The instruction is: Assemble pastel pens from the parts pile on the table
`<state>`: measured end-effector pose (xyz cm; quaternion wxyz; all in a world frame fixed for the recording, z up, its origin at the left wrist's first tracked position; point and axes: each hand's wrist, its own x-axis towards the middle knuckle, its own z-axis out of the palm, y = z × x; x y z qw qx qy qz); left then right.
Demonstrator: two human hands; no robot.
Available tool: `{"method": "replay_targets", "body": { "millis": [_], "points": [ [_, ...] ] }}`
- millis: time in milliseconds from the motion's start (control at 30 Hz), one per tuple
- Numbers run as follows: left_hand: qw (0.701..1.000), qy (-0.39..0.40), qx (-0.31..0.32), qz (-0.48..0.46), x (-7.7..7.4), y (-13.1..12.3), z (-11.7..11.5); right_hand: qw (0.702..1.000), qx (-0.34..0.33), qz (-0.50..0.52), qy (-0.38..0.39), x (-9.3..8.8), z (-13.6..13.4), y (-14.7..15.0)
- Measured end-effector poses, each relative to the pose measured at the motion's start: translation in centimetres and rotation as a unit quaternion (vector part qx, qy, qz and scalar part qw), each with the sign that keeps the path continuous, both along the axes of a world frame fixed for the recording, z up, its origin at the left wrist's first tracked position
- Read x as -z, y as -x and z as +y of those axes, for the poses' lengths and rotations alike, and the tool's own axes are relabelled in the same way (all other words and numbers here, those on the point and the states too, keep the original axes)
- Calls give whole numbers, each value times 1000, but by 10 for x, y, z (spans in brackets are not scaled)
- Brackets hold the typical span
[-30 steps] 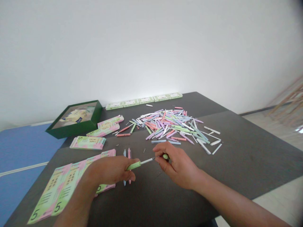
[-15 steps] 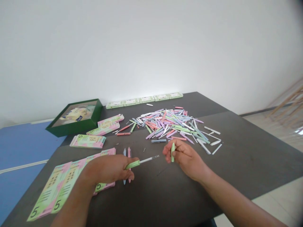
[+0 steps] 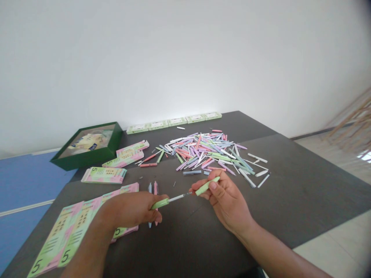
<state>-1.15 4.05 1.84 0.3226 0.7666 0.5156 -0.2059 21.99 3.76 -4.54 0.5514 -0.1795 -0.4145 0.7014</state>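
My left hand (image 3: pixel 136 208) is closed around a green pen barrel (image 3: pixel 160 204), from which a white refill (image 3: pixel 176 197) sticks out to the right. In my right hand (image 3: pixel 228 200) a second green pen part (image 3: pixel 207 186) is pinched between thumb and fingers, tilted with its lower end toward the refill tip. The tip is close to that part; whether they touch I cannot tell. Under and beside my left hand lie a blue pen (image 3: pixel 150 188) and a pink pen (image 3: pixel 155 188). Beyond my right hand spreads a heap of pastel pen parts (image 3: pixel 203 152).
Green-and-pink packs (image 3: pixel 59 235) lie at the left, with more packs (image 3: pixel 104 175) farther back. A green open box (image 3: pixel 113 143) holding plastic bags stands at the back left. Several flat boxes (image 3: pixel 158 125) line the wall side of the dark table (image 3: pixel 304 181).
My right hand has turned the green pen part from upright to slanted and brought it nearer the refill tip. My left hand still holds its barrel. The view has shifted slightly.
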Motion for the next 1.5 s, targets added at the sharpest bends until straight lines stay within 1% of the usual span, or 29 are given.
{"method": "replay_targets", "body": {
  "millis": [200, 433, 667, 833, 900, 1033, 1167, 1233, 1400, 1500],
  "points": [
    [1000, 4, -5, -12, -2, -2, -1, 1000, 19, -3, -15, -3, -1, 4],
    [1000, 3, -13, -7, -3, -3, -1, 999, 25, -17, -24, -4, -3, 9],
    [1000, 7, -17, -15, -5, -5, -3, 995, 36, -81, -38, -6, -9, 16],
    [1000, 1, -10, -21, -3, -6, -4, 989, 32, -130, -55, -3, -9, 26],
    [1000, -9, -6, -16, -1, -6, -4, 982, 32, -169, -73, 1, -9, 30],
    [1000, -11, -9, -11, 2, -5, -4, 960, 54, -255, -103, 9, -9, 32],
    [999, -29, -12, -6, 3, -4, -5, 956, 31, -269, -109, 9, -10, 29],
    [999, -36, -11, -5, 3, -5, -6, 948, 23, -291, -128, 7, -10, 25],
    [1000, -22, -4, -8, 1, -8, -7, 902, 32, -369, -224, -2, -8, 14],
    [1000, -19, -7, -8, 1, -11, -8, 879, 23, -399, -260, -3, -4, 13]
  ]
}}
